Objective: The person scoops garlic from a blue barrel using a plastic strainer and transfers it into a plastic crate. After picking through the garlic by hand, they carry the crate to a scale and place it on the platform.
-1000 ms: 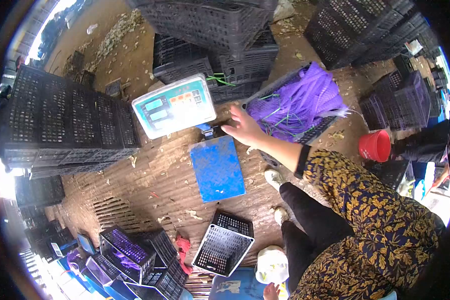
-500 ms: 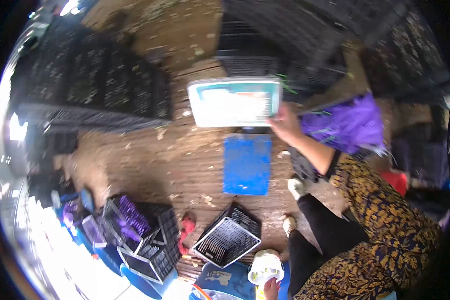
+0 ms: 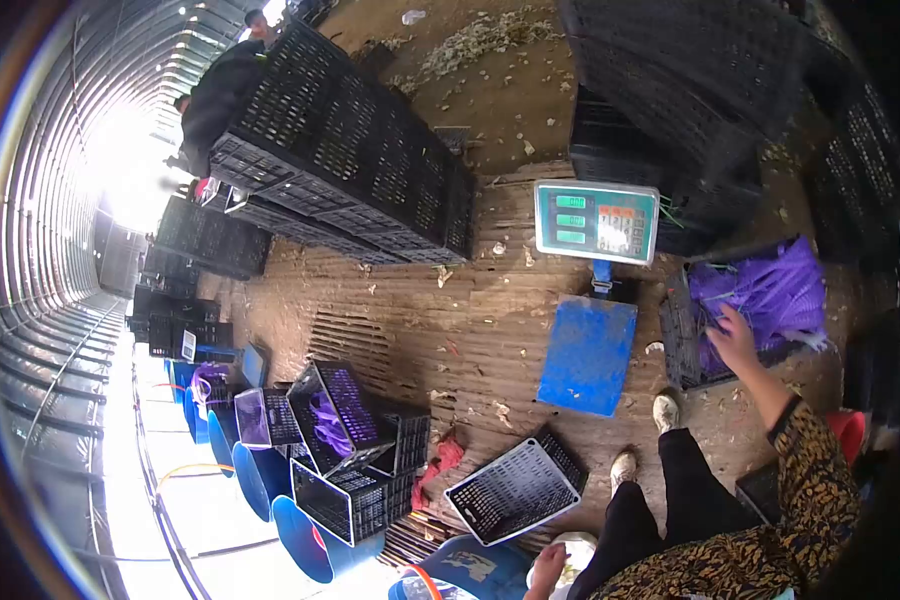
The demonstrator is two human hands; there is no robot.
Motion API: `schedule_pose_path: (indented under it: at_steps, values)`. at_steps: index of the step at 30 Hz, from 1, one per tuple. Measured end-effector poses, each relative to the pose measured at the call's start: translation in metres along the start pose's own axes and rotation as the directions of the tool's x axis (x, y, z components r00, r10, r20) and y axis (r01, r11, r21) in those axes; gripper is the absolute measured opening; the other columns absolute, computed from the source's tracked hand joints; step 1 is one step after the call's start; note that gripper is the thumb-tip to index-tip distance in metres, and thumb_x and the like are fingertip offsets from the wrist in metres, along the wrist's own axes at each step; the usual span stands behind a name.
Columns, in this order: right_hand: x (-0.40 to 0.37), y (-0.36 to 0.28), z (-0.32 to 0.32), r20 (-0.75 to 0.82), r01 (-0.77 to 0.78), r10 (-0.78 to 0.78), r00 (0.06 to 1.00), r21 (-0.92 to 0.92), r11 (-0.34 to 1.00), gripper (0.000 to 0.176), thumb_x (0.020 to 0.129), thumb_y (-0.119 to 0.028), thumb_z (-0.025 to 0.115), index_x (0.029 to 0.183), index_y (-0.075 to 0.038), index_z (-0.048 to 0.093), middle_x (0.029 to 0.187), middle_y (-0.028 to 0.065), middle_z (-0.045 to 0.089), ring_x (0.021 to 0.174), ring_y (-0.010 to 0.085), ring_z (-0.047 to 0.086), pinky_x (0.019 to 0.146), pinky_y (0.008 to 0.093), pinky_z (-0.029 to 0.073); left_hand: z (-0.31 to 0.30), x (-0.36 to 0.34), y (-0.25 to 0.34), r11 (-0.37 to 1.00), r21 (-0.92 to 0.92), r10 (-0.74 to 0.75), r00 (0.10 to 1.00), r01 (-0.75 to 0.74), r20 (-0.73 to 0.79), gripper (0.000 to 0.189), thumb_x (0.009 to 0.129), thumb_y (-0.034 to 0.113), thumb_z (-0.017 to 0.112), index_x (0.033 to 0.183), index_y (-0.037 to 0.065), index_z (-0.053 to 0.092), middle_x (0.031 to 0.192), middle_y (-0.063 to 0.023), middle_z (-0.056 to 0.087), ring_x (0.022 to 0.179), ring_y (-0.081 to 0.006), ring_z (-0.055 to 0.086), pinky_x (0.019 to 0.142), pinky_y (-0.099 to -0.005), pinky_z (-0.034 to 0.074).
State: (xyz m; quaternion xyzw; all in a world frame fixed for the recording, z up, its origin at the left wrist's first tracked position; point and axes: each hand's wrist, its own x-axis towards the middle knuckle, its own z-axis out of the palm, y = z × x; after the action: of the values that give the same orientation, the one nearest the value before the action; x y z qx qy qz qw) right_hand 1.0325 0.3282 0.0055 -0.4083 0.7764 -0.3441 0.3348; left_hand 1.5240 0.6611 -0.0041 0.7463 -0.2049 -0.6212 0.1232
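Observation:
My right hand (image 3: 735, 340) reaches over a dark crate (image 3: 679, 335) of purple mesh bags (image 3: 760, 290). Its fingers are apart, and I see nothing held in them. At the bottom edge my left hand (image 3: 547, 568) is curled beside a white tub (image 3: 576, 550); the hand partly covers the tub, and what its fingers hold, if anything, is hidden. Ahead stands a weighing scale with a lit green display panel (image 3: 596, 222) and a blue platform (image 3: 588, 355), on which nothing lies.
Tall stacks of black crates (image 3: 340, 140) rise at left and right. A tilted black crate (image 3: 518, 490) lies near my feet, beside a red cloth (image 3: 440, 468). Blue barrels (image 3: 305, 538) line the left, near crates with purple mesh. Another person (image 3: 215, 105) stands behind the far stack.
My right hand has left the scale's display panel and moved down and right to the purple mesh bags. The view has swung left, bringing the other person and more barrels into sight.

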Motion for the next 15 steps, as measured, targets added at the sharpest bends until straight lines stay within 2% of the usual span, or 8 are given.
schedule_pose_path:
  at_steps: [1,2,3,5,9,11,13,15]
  values:
    - [-0.035,0.038,-0.021,-0.036,-0.021,0.022,0.999,0.021,1.0,0.059,0.081,-0.015,0.067,0.131,0.0,0.039,0.129,0.0156,0.045,0.108,0.0271,0.055,0.086,0.0349,0.049,-0.004,0.004,0.007,0.998,-0.048,0.045,0.999,-0.046,-0.026,0.035,0.089,0.024,0.054,0.11,-0.003,0.058,0.089,-0.0086,0.067,0.084,-0.014,0.065,0.067,-0.0239,0.047]
    - [-0.073,0.06,-0.048,-0.04,-0.127,0.125,0.991,-0.05,0.991,0.057,0.082,-0.014,0.065,0.131,0.0,0.039,0.129,0.0159,0.046,0.108,0.0254,0.056,0.084,0.0357,0.05,-0.016,0.001,0.029,0.982,0.189,0.022,1.0,-0.023,0.006,0.031,0.088,0.025,0.055,0.106,0.001,0.062,0.089,-0.0075,0.068,0.083,-0.0129,0.065,0.073,-0.0246,0.048]
    - [-0.121,0.083,-0.076,-0.056,-0.399,0.409,0.911,0.136,0.907,0.058,0.082,-0.014,0.064,0.131,0.002,0.038,0.128,0.0169,0.048,0.11,0.0239,0.055,0.082,0.034,0.05,-0.026,0.007,0.029,0.978,0.206,0.042,0.999,-0.045,0.022,0.031,0.088,0.025,0.055,0.106,0.001,0.062,0.089,-0.0075,0.068,0.083,-0.0129,0.065,0.073,-0.0246,0.048]
    - [-0.211,0.122,-0.125,-0.229,-0.556,0.515,0.826,-0.193,0.808,0.054,0.084,-0.018,0.062,0.131,0.001,0.041,0.129,0.0151,0.05,0.119,0.0266,0.047,0.096,0.0347,0.039,-0.041,0.018,0.024,0.882,0.46,0.089,0.995,-0.102,0.049,0.027,0.086,0.026,0.057,0.1,0.006,0.066,0.088,-0.0057,0.069,0.083,-0.0124,0.064,0.074,-0.0257,0.048]
    - [-0.391,0.179,-0.191,-0.388,-0.703,0.702,0.598,0.167,0.691,0.05,0.086,-0.014,0.057,0.131,0.0,0.042,0.133,0.0156,0.046,0.123,0.0261,0.043,0.102,0.0354,0.033,-0.051,0.023,0.074,0.872,0.485,0.005,0.991,-0.07,0.133,0.032,0.083,0.033,0.056,0.087,0.002,0.063,0.079,-0.0038,0.064,0.074,-0.0121,0.061,0.06,-0.0243,0.045]
    - [-0.467,0.235,-0.211,-0.475,-0.721,0.709,0.521,0.201,0.663,0.051,0.085,-0.011,0.057,0.132,-0.002,0.042,0.133,0.0148,0.046,0.122,0.026,0.045,0.101,0.0349,0.033,-0.036,0.029,0.095,0.815,0.507,0.234,0.96,-0.28,0.154,0.029,0.084,0.032,0.056,0.079,0.005,0.064,0.072,0.0,0.061,0.062,-0.0087,0.054,0.054,-0.023,0.04]
    - [-0.56,0.311,-0.242,-0.615,-0.612,0.51,0.601,0.056,0.789,0.051,0.084,-0.009,0.056,0.133,-0.003,0.042,0.132,0.0141,0.047,0.121,0.0262,0.046,0.101,0.0347,0.034,-0.014,0.041,0.123,0.78,0.524,0.226,0.935,-0.341,0.273,0.035,0.084,0.035,0.049,0.087,0.004,0.066,0.077,-0.0175,0.064,0.074,-0.0236,0.063,0.069,-0.0371,0.046]
    - [-0.619,0.343,-0.255,-0.683,-0.714,0.514,0.519,-0.016,0.7,0.052,0.084,-0.008,0.056,0.134,-0.003,0.04,0.132,0.0145,0.046,0.119,0.0274,0.047,0.102,0.0352,0.034,0.025,0.025,0.165,0.694,0.581,0.28,0.903,-0.425,0.326,0.035,0.086,0.035,0.049,0.084,0.004,0.066,0.076,-0.0176,0.064,0.077,-0.0244,0.063,0.071,-0.0392,0.046]
